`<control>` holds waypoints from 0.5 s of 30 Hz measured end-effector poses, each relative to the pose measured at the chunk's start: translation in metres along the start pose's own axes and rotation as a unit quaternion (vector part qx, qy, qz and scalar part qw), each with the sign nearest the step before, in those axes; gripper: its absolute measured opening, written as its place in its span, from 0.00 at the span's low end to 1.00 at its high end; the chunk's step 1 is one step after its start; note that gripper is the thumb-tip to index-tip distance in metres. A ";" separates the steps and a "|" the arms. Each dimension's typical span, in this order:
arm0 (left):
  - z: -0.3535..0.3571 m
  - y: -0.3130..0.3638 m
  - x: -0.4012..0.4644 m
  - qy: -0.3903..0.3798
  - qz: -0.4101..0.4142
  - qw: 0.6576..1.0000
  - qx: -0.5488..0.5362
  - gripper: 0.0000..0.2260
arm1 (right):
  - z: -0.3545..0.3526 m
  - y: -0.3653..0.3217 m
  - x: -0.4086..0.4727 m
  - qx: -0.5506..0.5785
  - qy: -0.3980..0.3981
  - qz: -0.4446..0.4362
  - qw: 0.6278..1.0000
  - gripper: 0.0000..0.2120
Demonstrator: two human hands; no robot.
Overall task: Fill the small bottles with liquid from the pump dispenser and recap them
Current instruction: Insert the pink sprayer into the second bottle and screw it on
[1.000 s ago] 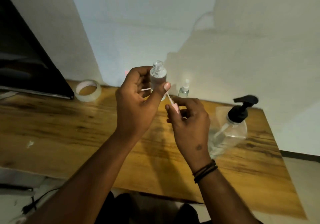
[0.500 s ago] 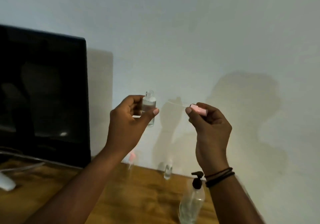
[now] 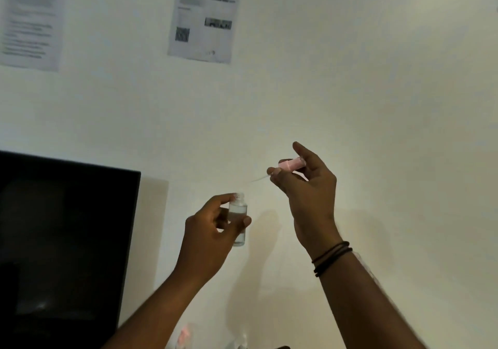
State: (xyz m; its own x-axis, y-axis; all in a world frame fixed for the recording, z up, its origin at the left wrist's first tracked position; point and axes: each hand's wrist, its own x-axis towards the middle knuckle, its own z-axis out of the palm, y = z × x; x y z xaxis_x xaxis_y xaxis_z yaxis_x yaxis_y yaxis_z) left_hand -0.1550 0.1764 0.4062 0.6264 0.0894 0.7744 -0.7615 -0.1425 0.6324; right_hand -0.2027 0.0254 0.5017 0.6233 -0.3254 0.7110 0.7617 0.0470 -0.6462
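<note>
My left hand point(image 3: 213, 230) holds a small clear bottle point(image 3: 238, 220) upright in front of the wall; its neck is uncapped and clear liquid fills most of it. My right hand point(image 3: 307, 187) is up and to the right, pinching a pink spray cap point(image 3: 292, 164) whose thin tube points left toward the bottle's mouth without touching it. At the bottom edge another small bottle with a pink cap point(image 3: 184, 336) and a clear bottle point(image 3: 241, 344) are blurred. Only a dark sliver point(image 3: 281, 346) that may be the pump dispenser's top shows at the bottom edge.
A black monitor point(image 3: 62, 241) fills the lower left. Two printed sheets are stuck on the white wall, one at the upper left point(image 3: 31, 20) and one at the top centre point(image 3: 206, 16). The table is out of view.
The view has tilted upward, so the table and dispenser have dropped out of sight. My right hand has risen higher than the left, drawing the cap away from the bottle.
</note>
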 end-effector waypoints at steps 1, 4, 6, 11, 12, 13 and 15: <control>0.001 0.003 0.001 -0.004 0.006 1.000 -0.002 0.16 | 0.002 -0.004 0.003 -0.005 -0.001 -0.003 1.000 0.27; 0.001 0.009 0.006 -0.015 0.021 1.000 -0.006 0.18 | 0.006 -0.011 0.010 -0.020 0.002 -0.005 1.000 0.27; 0.002 0.012 0.009 -0.020 0.032 0.999 -0.001 0.18 | 0.008 -0.012 0.014 -0.041 0.003 -0.006 0.999 0.26; 0.003 0.017 0.013 -0.023 0.035 0.999 -0.001 0.18 | 0.011 -0.010 0.021 -0.062 -0.005 0.010 0.998 0.23; 0.004 0.017 0.013 -0.025 0.035 0.999 -0.002 0.18 | 0.011 -0.010 0.022 -0.067 -0.007 0.011 0.998 0.23; 0.004 0.017 0.012 -0.027 0.034 0.999 -0.002 0.18 | 0.011 -0.009 0.023 -0.074 -0.008 0.011 0.997 0.23; 0.005 0.015 0.011 -0.033 0.032 0.999 0.001 0.18 | 0.011 -0.010 0.026 -0.087 -0.011 0.009 0.996 0.23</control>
State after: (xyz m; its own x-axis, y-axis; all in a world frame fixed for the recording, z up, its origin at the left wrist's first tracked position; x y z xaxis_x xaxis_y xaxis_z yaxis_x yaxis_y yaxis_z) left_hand -0.1588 0.1708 0.4242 0.5858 0.0153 0.8103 -0.8003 -0.1470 0.5813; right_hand -0.1925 0.0271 0.5294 0.6409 -0.3060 0.7040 0.7102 -0.1117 -0.6951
